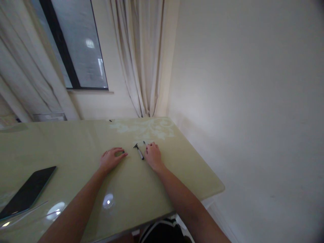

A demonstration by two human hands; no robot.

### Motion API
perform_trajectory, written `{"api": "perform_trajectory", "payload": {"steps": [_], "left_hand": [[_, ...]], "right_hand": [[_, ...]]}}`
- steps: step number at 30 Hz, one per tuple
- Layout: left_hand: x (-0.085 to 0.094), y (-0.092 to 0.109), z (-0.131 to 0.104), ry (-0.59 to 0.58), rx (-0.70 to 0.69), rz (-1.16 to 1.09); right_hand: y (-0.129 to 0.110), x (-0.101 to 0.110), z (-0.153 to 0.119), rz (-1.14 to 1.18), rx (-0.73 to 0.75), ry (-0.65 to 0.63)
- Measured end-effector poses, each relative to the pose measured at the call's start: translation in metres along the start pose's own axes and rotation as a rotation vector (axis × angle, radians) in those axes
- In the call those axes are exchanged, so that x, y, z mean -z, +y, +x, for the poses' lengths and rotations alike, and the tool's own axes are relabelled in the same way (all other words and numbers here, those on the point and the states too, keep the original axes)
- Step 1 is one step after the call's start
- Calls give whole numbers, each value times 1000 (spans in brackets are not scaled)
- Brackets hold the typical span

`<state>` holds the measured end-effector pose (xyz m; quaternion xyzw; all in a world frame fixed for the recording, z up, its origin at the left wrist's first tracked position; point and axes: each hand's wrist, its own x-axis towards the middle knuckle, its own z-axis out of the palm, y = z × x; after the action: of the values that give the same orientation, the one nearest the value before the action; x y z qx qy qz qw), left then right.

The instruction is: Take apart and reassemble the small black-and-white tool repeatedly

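A razor (139, 153) with a black head and a grey-and-black handle lies on the pale green table between my two hands. Left of it, my left hand (111, 158) rests on the table, thumb and fingertips curved around a small dark piece (123, 152) too small to name. On the razor's other side, my right hand (153, 156) lies palm down with its fingers curled. A thin thing with a dark tip (144, 142) sticks out past those fingertips; the rest of it is hidden under the hand.
A black tablet (29, 190) lies on the table (121, 206) at the left. One small dark bit (110, 120) sits by the far edge. White wall (240, 101) borders the table's right side; curtains (141, 57) and a window stand behind it.
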<state>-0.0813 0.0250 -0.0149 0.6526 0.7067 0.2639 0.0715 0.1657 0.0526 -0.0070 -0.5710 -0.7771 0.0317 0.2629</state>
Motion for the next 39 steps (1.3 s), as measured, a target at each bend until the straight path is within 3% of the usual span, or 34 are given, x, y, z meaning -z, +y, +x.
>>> {"api": "perform_trajectory", "payload": {"steps": [4, 8, 11, 15, 20, 24, 32, 39], "left_hand": [[0, 5, 0, 32, 100, -32], [-4, 2, -7, 74, 24, -56], [-3, 3, -12, 175, -40, -98], [5, 25, -17, 248, -62, -410], [12, 60, -28, 78, -15, -774], [8, 75, -35, -21, -35, -890], [3, 74, -38, -29, -15, -914], [6, 82, -45, 141, -269, -635]], "right_hand": [[-16, 0, -8, -42, 86, 23], [-20, -5, -9, -81, 112, 19], [-16, 1, -7, -17, 101, 67], [-11, 23, 0, 155, 238, 141], [8, 45, -7, 204, 437, 167], [26, 48, -23, 194, 434, 162], [26, 44, -33, 229, 391, 205], [22, 42, -36, 326, 415, 55]]}}
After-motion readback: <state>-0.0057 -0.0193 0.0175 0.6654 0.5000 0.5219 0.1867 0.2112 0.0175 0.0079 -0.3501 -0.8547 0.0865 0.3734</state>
